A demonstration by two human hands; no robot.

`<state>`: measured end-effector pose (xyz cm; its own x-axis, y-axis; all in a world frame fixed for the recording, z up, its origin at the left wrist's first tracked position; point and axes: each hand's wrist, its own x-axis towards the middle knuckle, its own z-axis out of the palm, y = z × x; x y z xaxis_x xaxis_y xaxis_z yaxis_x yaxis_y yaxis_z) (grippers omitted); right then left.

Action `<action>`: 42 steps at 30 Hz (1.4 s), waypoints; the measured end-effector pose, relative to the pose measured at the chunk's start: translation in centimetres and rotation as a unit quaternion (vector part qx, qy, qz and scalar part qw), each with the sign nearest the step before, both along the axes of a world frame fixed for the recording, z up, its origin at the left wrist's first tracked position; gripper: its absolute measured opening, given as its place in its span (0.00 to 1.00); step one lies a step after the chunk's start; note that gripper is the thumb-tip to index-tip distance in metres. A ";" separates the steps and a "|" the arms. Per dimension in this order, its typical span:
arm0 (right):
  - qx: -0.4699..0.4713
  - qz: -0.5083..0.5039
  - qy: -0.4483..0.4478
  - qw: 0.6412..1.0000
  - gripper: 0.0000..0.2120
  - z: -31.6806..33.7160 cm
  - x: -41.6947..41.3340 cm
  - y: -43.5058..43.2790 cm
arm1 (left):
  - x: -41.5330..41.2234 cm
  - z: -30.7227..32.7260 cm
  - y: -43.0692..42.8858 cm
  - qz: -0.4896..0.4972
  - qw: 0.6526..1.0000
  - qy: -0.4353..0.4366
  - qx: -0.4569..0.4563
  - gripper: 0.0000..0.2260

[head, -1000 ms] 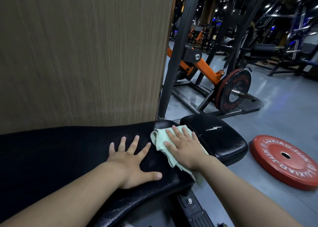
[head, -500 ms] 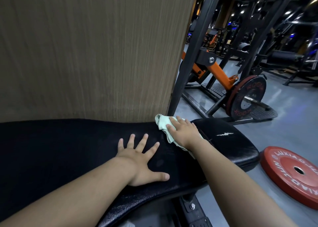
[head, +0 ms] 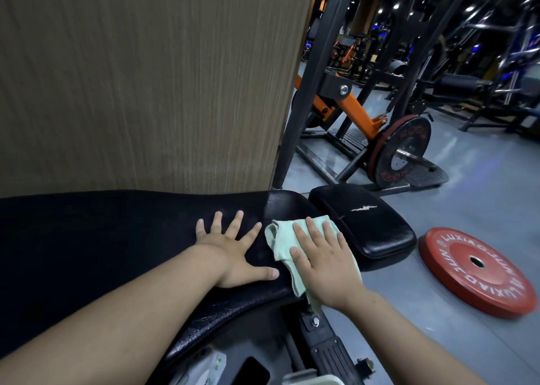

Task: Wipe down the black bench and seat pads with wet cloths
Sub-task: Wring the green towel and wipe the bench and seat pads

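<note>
Bench pad: a long black pad was seen lying along the wood-grain wall.
Seat pad: it was set just beyond the bench pad's end, with a white scuff on top.
Left hand: it was laid flat with fingers spread, nothing held.
Right hand: its grip was open, pressed palm-down on the cloth.
Cloth: a pale green cloth was pinned under the right palm at the pad's end, its edge showing leftward.
Technique: even pressure and overlapping strokes toward the seat pad were judged best.

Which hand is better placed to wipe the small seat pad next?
The right hand: it presses the cloth beside the seat pad. The left hand lies bare on the bench.
</note>
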<state>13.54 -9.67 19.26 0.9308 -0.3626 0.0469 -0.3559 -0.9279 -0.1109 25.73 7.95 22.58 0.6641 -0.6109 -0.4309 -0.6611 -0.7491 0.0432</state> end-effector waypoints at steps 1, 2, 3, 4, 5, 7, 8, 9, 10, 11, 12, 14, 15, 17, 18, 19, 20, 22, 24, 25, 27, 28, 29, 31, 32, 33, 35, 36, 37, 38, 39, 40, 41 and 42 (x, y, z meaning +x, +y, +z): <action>-0.007 0.002 -0.003 1.000 0.37 -0.3 -0.7 0.5 | 0.0 0.0 0.0 0.000 1.000 0.000 -0.001 0.48; -0.011 0.004 -0.005 1.000 0.36 -0.5 -1.2 1.0 | 0.0 0.0 0.0 0.000 1.000 -0.001 -0.001 0.48; -0.012 0.005 -0.006 1.000 0.37 -0.6 -1.7 1.5 | 0.0 0.0 0.0 -0.001 1.000 -0.002 -0.001 0.48; -0.012 0.005 -0.004 1.000 0.39 -0.7 -1.9 1.9 | 0.1 0.0 0.0 -0.001 1.000 -0.003 -0.001 0.48; -0.012 0.002 -0.001 1.000 0.39 -0.7 -2.0 2.1 | 0.1 0.0 0.0 -0.001 1.000 -0.004 -0.001 0.48; -0.017 -0.005 0.014 1.000 0.38 -0.4 -1.7 2.1 | 0.1 0.0 0.0 -0.003 1.000 -0.005 -0.002 0.48; -0.017 -0.005 0.024 1.000 0.38 -0.2 -1.4 2.1 | 0.0 0.0 0.0 -0.005 1.000 -0.008 -0.002 0.48; -0.014 -0.004 0.034 0.999 0.39 0.1 -1.0 2.1 | 0.0 0.0 0.0 -0.009 1.000 -0.012 -0.002 0.48; -0.010 -0.002 0.044 0.999 0.40 0.4 -0.5 2.1 | 0.0 0.0 0.0 -0.014 1.000 -0.015 -0.002 0.48; -0.005 -0.003 0.055 0.998 0.40 0.6 0.1 2.0 | 0.0 -0.1 0.0 -0.017 1.000 -0.018 -0.003 0.48; 0.000 -0.007 0.064 0.998 0.38 0.8 0.8 2.0 | 0.0 -0.1 0.1 -0.020 1.000 -0.019 -0.005 0.48; 0.006 -0.010 0.075 0.997 0.33 1.1 2.8 1.6 | 0.0 0.0 0.2 -0.025 0.999 -0.020 -0.013 0.48; 0.005 -0.007 0.074 0.997 0.32 1.1 3.9 1.4 | 0.0 0.1 0.2 -0.025 0.999 -0.020 -0.019 0.48; 0.005 0.000 0.063 0.998 0.31 1.0 6.0 1.0 | 0.1 0.1 0.2 -0.020 0.999 -0.018 -0.036 0.50; 0.009 0.003 0.057 0.998 0.31 1.0 7.1 0.8 | 0.2 0.1 0.2 -0.015 0.999 -0.015 -0.048 0.51; 0.015 0.005 0.050 0.999 0.31 0.9 8.0 0.6 | 0.4 0.1 0.2 -0.008 0.998 -0.011 -0.063 0.52; 0.021 0.007 0.044 0.999 0.31 0.9 9.0 0.5 | 0.6 0.3 0.4 -0.002 0.997 -0.006 -0.081 0.51; 0.027 0.009 0.034 0.999 0.31 0.9 10.7 0.1 | 1.3 0.7 1.1 -0.003 0.992 -0.007 -0.127 0.45; 0.028 0.008 0.029 0.999 0.31 0.9 12.3 -0.1 | 2.1 1.1 2.4 -0.016 0.984 -0.047 -0.174 0.34; 0.028 0.007 0.030 0.999 0.31 0.9 13.1 -0.2 | 2.6 1.2 3.2 -0.026 0.977 -0.085 -0.195 0.28; 0.029 0.005 0.030 0.999 0.31 1.1 14.3 -0.3 | 3.3 1.4 4.9 -0.038 0.961 -0.158 -0.222 0.20; 0.029 0.002 0.029 0.999 0.30 1.2 14.7 -0.3 | 3.5 1.4 5.6 -0.037 0.956 -0.181 -0.229 0.19; 0.030 0.000 0.029 0.999 0.30 1.3 15.0 -0.3 | 3.7 1.4 6.4 -0.035 0.954 -0.194 -0.228 0.19; 0.032 0.000 0.031 0.999 0.30 1.4 14.8 -0.2 | 3.7 1.5 7.7 -0.027 0.953 -0.206 -0.219 0.19; 0.034 0.003 0.032 0.999 0.30 1.4 14.5 -0.1 | 3.6 1.6 8.3 -0.020 0.954 -0.207 -0.214 0.20; 0.035 0.006 0.033 0.999 0.30 1.4 14.1 0.1 | 3.5 1.6 8.9 -0.009 0.957 -0.201 -0.207 0.22; 0.036 0.010 0.035 0.999 0.30 1.4 12.9 0.7 | 3.1 1.7 9.9 0.013 0.967 -0.178 -0.182 0.28; 0.035 0.012 0.036 0.999 0.30 1.4 12.1 1.1 | 3.0 1.6 10.4 0.020 0.972 -0.167 -0.163 0.31; 0.032 0.015 0.035 0.999 0.30 1.3 11.3 1.5 | 2.8 1.5 10.9 0.027 0.977 -0.156 -0.145 0.34; 0.027 0.019 0.034 0.999 0.30 1.2 10.3 2.1 | 2.6 1.4 11.3 0.035 0.980 -0.145 -0.132 0.36; 0.023 0.024 0.032 0.999 0.30 1.1 9.2 2.7 | 2.4 1.3 11.7 0.043 0.982 -0.135 -0.124 0.36; 0.023 0.030 0.028 0.999 0.31 1.1 8.2 3.3 | 2.3 1.2 12.1 0.048 0.983 -0.129 -0.121 0.37; 0.027 0.033 0.021 0.999 0.32 1.2 7.2 4.0 | 2.1 1.1 12.5 0.050 0.984 -0.126 -0.119 0.37; 0.032 0.035 0.014 0.999 0.35 1.2 6.1 4.6 | 2.0 1.1 12.7 0.052 0.984 -0.121 -0.119 0.36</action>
